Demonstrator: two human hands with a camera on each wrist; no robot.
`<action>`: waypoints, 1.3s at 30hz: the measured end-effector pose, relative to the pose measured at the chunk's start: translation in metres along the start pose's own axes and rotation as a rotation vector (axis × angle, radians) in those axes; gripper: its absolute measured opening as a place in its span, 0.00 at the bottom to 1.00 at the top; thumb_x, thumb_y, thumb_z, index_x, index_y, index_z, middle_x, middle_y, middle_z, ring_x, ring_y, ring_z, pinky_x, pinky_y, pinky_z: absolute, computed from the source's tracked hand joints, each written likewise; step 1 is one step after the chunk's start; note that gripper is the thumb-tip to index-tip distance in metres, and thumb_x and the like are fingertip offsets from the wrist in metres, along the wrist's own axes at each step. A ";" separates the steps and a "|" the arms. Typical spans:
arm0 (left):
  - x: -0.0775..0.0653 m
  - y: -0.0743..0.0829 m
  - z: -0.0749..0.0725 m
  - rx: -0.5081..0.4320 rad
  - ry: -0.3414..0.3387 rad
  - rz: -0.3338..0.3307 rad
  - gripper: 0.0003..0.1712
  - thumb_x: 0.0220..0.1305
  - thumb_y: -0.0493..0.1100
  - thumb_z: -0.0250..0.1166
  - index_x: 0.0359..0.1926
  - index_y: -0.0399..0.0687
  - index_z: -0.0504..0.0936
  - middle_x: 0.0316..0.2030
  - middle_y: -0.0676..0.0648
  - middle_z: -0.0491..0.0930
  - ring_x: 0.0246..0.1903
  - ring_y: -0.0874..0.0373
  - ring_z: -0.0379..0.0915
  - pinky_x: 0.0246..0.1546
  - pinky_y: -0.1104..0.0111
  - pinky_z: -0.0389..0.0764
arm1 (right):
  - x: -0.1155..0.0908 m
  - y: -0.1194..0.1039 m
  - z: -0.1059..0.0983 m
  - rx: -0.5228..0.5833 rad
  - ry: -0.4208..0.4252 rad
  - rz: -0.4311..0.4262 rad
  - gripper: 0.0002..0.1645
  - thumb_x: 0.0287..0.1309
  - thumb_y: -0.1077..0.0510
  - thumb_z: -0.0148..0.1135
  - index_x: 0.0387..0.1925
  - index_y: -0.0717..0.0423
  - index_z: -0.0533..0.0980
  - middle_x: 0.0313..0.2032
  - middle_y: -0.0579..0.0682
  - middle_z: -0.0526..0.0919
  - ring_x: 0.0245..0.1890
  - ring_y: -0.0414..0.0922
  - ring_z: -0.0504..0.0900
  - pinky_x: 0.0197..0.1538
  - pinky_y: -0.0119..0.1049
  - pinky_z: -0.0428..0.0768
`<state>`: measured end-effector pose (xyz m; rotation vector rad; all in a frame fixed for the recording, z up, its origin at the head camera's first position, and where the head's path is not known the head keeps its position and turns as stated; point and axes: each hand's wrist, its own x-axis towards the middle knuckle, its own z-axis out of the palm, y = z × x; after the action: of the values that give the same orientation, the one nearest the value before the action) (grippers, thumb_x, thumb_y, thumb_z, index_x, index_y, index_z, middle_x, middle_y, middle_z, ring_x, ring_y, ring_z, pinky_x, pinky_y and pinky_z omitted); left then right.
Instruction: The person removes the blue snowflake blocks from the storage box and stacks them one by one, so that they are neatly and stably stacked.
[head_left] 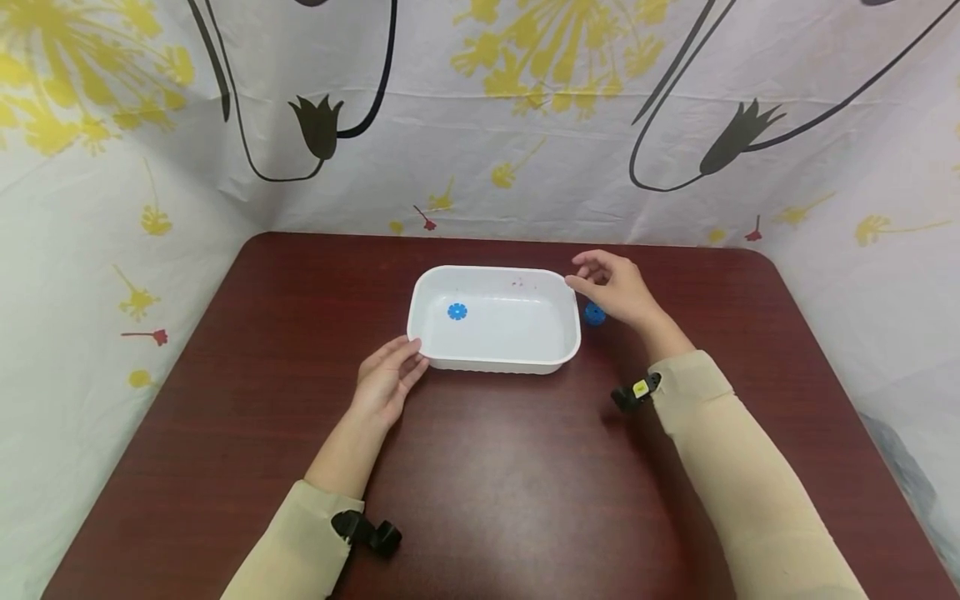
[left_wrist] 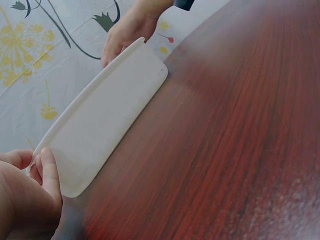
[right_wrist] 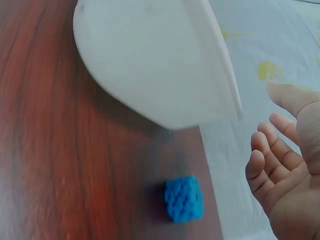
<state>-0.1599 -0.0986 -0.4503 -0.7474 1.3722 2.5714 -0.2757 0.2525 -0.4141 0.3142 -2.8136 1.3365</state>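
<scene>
A white plastic tray sits on the table, and one blue snowflake-shaped disc lies inside it on the left. My left hand grips the tray's near left corner, its thumb at the rim and its fingers against the outer wall. Beyond the right end of the tray, my right hand is raised with loosely bent fingers and nothing in them. Under it, beside the tray, a small stack of blue notched discs stands on the table.
The dark red wooden table has rounded far corners. A white cloth with yellow and grey flower prints hangs behind it and on both sides. Each sleeve carries a black wrist camera mount, the left one close to the tabletop.
</scene>
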 end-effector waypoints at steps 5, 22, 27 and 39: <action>-0.001 0.000 -0.001 -0.002 -0.004 0.004 0.13 0.67 0.31 0.66 0.50 0.40 0.74 0.30 0.50 0.79 0.30 0.62 0.79 0.46 0.71 0.87 | 0.006 -0.014 0.011 0.008 -0.016 -0.008 0.24 0.64 0.49 0.69 0.56 0.56 0.78 0.41 0.54 0.81 0.41 0.48 0.79 0.40 0.32 0.78; -0.001 0.002 0.001 0.009 -0.007 0.009 0.13 0.66 0.31 0.67 0.48 0.41 0.75 0.34 0.48 0.79 0.31 0.62 0.80 0.47 0.71 0.87 | 0.021 -0.047 0.049 0.033 -0.085 -0.121 0.20 0.62 0.57 0.71 0.54 0.60 0.79 0.38 0.53 0.82 0.38 0.48 0.80 0.39 0.33 0.78; -0.001 0.002 0.001 0.010 -0.011 0.013 0.13 0.66 0.31 0.67 0.48 0.40 0.75 0.34 0.48 0.79 0.31 0.62 0.80 0.46 0.71 0.87 | 0.024 -0.053 0.065 0.033 -0.116 -0.148 0.20 0.62 0.57 0.71 0.53 0.60 0.79 0.38 0.53 0.82 0.38 0.49 0.81 0.39 0.35 0.79; -0.001 0.003 -0.001 0.006 -0.017 0.009 0.11 0.66 0.31 0.66 0.47 0.40 0.75 0.32 0.49 0.79 0.31 0.62 0.79 0.45 0.71 0.87 | 0.031 -0.062 0.098 0.008 -0.248 -0.181 0.21 0.62 0.56 0.71 0.52 0.63 0.79 0.37 0.53 0.82 0.36 0.49 0.80 0.37 0.35 0.79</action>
<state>-0.1603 -0.1013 -0.4479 -0.7179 1.3808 2.5732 -0.2873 0.1338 -0.4256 0.7658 -2.8837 1.3546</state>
